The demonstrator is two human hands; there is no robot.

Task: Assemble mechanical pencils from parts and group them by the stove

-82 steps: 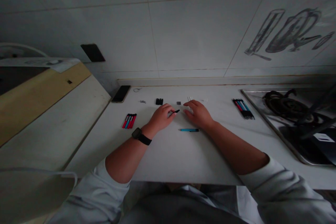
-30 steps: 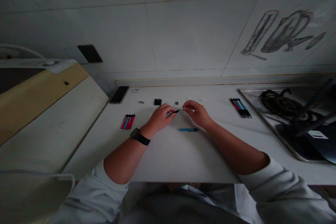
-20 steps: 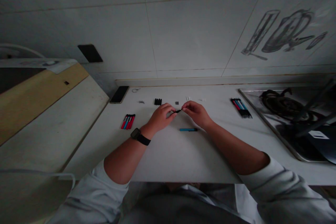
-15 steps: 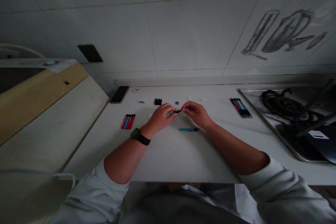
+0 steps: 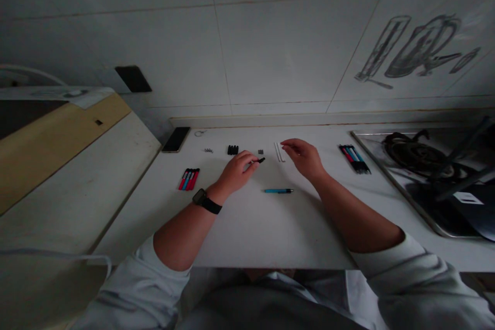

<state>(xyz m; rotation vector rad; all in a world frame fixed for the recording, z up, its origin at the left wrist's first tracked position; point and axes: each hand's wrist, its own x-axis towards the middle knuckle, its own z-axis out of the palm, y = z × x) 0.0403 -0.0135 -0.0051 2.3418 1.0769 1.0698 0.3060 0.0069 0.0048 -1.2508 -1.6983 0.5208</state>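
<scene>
Between the thumb and fingertips of my left hand (image 5: 238, 169) is a small black pen part (image 5: 262, 160), held tilted just above the table. My right hand (image 5: 305, 157) has its thumb and fingertips close together at the thin white pen refills (image 5: 279, 152); whether one is between them is hidden. Nearer to me lies a blue pen barrel (image 5: 276, 191) with a black end. Behind my left hand are several black pen parts (image 5: 233, 150) in a row. Tiny dark pieces (image 5: 260, 151) and small springs (image 5: 208, 150) lie in line with them.
Red and blue pen barrels (image 5: 189, 179) lie to the left, by my watch. Several pens (image 5: 355, 159) lie at the right, beside a metal-edged gas stove (image 5: 417, 206). A phone (image 5: 176, 139) rests at the back left, near a ring (image 5: 199, 133). A tiled wall (image 5: 278, 62) rises behind.
My right hand has left the black pen part and moved right and slightly back to the white refills. My left hand stays nearly still with the part.
</scene>
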